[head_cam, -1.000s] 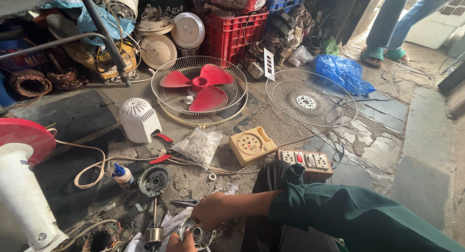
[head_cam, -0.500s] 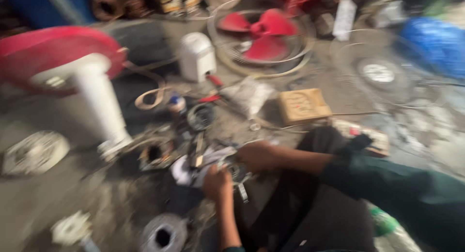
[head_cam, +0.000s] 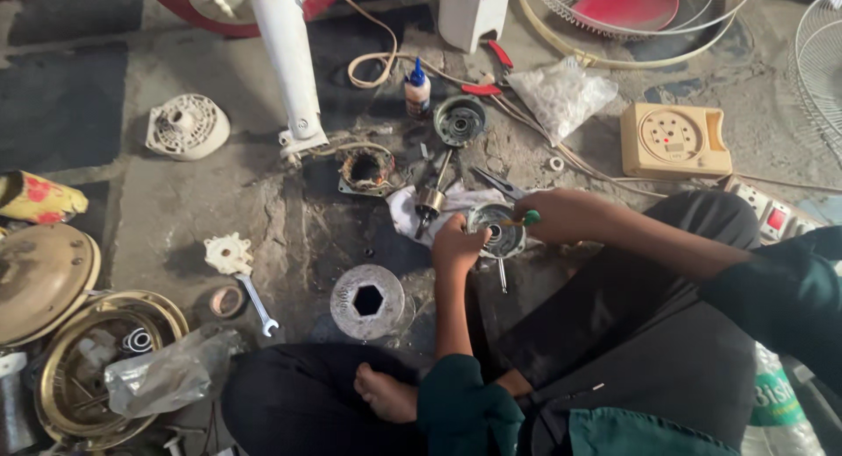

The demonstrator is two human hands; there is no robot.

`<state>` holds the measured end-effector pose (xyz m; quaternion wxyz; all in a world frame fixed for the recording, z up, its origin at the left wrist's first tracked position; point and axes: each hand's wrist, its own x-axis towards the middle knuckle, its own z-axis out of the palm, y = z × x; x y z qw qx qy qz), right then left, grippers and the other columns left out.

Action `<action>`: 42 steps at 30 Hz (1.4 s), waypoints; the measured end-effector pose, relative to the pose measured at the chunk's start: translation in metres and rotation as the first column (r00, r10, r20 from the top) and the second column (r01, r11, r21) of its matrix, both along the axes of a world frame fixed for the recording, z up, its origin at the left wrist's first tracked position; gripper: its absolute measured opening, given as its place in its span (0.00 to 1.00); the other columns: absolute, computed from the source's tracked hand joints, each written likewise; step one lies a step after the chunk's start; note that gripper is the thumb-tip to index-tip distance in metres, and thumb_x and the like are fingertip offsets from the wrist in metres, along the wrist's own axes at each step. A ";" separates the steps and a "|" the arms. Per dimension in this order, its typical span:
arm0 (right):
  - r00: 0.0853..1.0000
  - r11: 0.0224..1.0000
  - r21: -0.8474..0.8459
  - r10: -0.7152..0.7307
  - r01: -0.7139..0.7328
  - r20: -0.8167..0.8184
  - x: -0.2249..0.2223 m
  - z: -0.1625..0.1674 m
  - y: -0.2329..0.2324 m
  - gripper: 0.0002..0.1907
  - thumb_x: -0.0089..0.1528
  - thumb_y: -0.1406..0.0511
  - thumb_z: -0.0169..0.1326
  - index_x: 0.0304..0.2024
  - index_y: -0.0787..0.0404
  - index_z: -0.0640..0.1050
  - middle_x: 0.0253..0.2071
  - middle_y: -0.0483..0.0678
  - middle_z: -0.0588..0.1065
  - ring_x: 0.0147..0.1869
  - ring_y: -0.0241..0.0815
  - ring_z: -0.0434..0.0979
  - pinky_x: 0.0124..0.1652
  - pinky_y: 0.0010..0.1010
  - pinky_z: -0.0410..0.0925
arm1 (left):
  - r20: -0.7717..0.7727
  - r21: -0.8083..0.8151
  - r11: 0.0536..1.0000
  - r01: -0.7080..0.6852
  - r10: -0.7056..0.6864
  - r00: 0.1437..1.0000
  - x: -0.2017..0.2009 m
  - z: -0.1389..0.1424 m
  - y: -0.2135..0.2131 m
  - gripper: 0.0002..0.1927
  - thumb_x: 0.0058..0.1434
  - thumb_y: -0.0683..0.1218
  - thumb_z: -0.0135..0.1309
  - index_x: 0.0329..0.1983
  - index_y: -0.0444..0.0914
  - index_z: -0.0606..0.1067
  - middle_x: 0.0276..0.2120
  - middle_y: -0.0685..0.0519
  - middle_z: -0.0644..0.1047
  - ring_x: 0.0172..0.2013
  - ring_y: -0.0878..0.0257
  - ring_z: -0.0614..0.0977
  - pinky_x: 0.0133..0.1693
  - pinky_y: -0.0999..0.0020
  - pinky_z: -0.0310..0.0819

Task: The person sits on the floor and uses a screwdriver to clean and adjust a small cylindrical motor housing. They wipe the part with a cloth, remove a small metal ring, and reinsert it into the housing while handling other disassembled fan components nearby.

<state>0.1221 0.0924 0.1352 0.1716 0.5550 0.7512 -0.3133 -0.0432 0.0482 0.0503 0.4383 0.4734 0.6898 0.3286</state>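
Down low: left hand (head_cam: 456, 243) curled round round metal motor housing (head_cam: 496, 230), right hand (head_cam: 561, 216) pinching green-handled screwdriver (head_cam: 524, 218) over it; white rag (head_cam: 412, 212) just left, hex-holed disc (head_cam: 367, 302) nearer.

L hand (head_cam: 458, 244) curled, R hand (head_cam: 561, 216) gripping, forearms converging

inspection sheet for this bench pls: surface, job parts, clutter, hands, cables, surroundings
Surface: stained stone floor, dusty.
Job's things: round motor housing on white rag; green-handled screwdriver over it.
Clutter: spanner, metal disc with hex hole, glue bottle, plastic bag.
Grippers: left hand steadies housing; right hand grips screwdriver.
Cables: beige cord, loosely coiled.
Surroundings: fan stand, beige control panel, power strip.
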 end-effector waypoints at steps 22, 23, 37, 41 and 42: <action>0.997 0.998 -0.018 0.064 -0.063 0.045 0.002 0.023 -0.003 0.24 0.58 0.59 0.52 0.58 0.40 0.79 0.34 0.51 0.84 0.38 0.47 0.88 0.45 0.41 0.77 | -0.294 -0.033 0.998 0.050 -0.058 0.954 0.007 0.003 -0.006 0.22 0.44 0.55 0.69 0.39 0.41 0.78 0.38 0.45 0.83 0.43 0.44 0.83 0.43 0.49 0.75; 0.997 0.998 -0.053 0.022 -0.018 0.070 0.005 0.020 -0.003 0.24 0.59 0.60 0.51 0.58 0.39 0.79 0.34 0.52 0.85 0.38 0.47 0.89 0.45 0.40 0.78 | -0.283 -0.042 0.998 0.052 -0.062 0.957 0.007 0.000 -0.006 0.22 0.44 0.55 0.69 0.39 0.42 0.79 0.38 0.46 0.83 0.43 0.44 0.83 0.44 0.49 0.76; 0.980 0.966 -0.259 0.065 -0.015 0.186 -0.031 0.042 0.031 0.25 0.60 0.62 0.51 0.61 0.41 0.77 0.22 0.50 0.79 0.21 0.42 0.75 0.23 0.35 0.70 | -0.200 0.212 0.977 -0.007 0.051 0.979 0.019 -0.046 0.000 0.24 0.44 0.56 0.70 0.36 0.36 0.77 0.34 0.41 0.81 0.40 0.41 0.82 0.42 0.48 0.74; 0.972 0.978 -0.194 0.118 -0.078 0.205 -0.048 0.045 0.015 0.28 0.56 0.66 0.52 0.60 0.47 0.79 0.26 0.53 0.82 0.24 0.43 0.80 0.26 0.36 0.73 | -0.062 0.185 0.981 -0.065 0.077 0.995 0.019 -0.056 -0.004 0.22 0.43 0.54 0.69 0.32 0.36 0.75 0.30 0.43 0.81 0.36 0.43 0.82 0.39 0.50 0.74; 0.966 0.981 -0.154 0.149 -0.117 0.214 -0.049 0.045 0.011 0.29 0.54 0.68 0.53 0.59 0.49 0.80 0.27 0.54 0.83 0.25 0.44 0.81 0.26 0.36 0.73 | -0.074 0.170 0.983 -0.065 0.079 0.994 0.020 -0.057 -0.005 0.22 0.43 0.54 0.69 0.32 0.36 0.74 0.29 0.42 0.80 0.35 0.43 0.82 0.38 0.50 0.74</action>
